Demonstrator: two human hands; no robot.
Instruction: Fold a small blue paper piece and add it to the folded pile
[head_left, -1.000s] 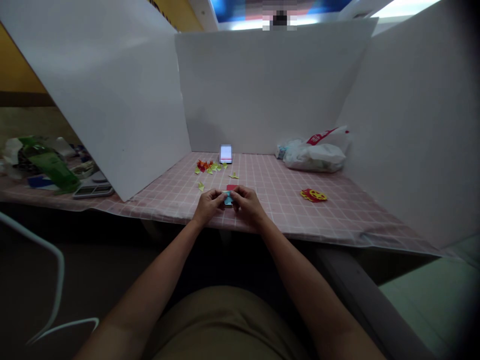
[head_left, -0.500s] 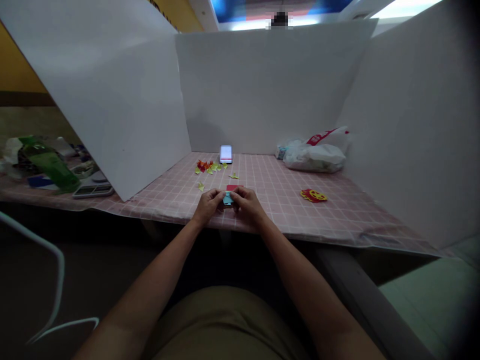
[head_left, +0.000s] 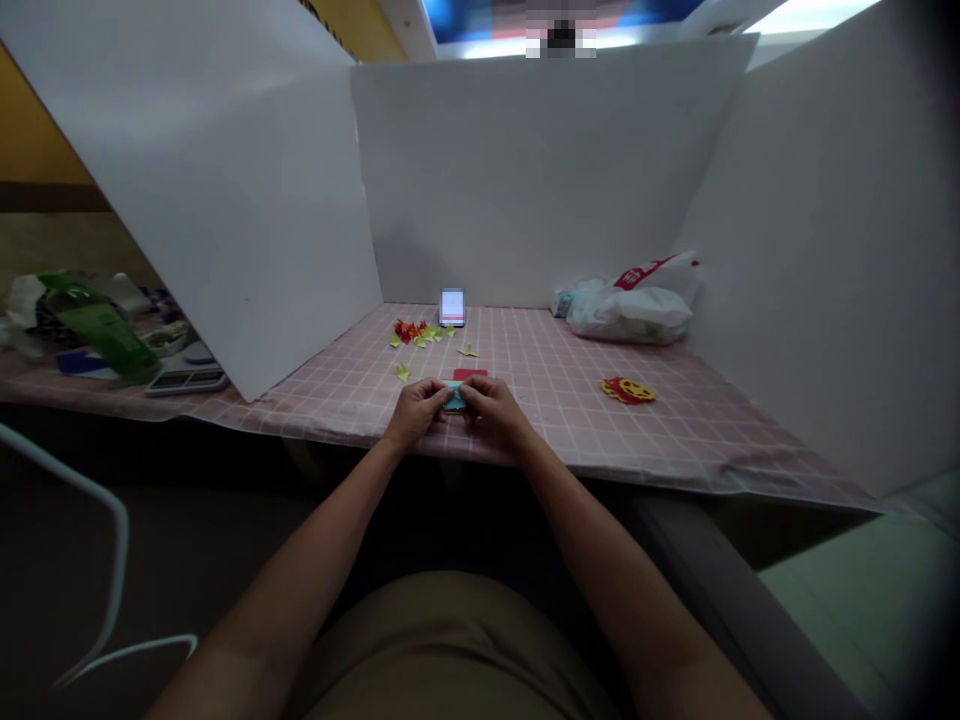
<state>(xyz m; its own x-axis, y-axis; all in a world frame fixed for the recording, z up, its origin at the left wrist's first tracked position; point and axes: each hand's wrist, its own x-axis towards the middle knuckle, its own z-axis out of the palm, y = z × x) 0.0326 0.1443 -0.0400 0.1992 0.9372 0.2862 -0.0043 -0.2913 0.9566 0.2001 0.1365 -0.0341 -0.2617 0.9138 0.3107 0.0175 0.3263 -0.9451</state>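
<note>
Between my two hands, near the table's front edge, is a small piece of light-blue paper [head_left: 454,399]. My left hand [head_left: 418,408] pinches its left side, thumb on top. On its right side my right hand [head_left: 491,404] grips it the same way. The fingers under the paper are mostly hidden, and its folds are too small to make out. A red paper [head_left: 470,374] lies flat just beyond my fingers. Several yellow-green folded paper pieces [head_left: 468,351] are scattered farther back, beside a cluster of orange-red folded paper [head_left: 409,330].
A lit phone [head_left: 452,307] stands upright at the back. White plastic bags [head_left: 634,312] sit at the back right. Red and yellow cut-out shapes [head_left: 628,390] lie to the right. White panels enclose the table; a scale [head_left: 187,379] and green bottle [head_left: 105,330] are outside the left panel.
The blue paper has shifted slightly between my fingers and shows a somewhat different outline. Both hands stay in nearly the same place.
</note>
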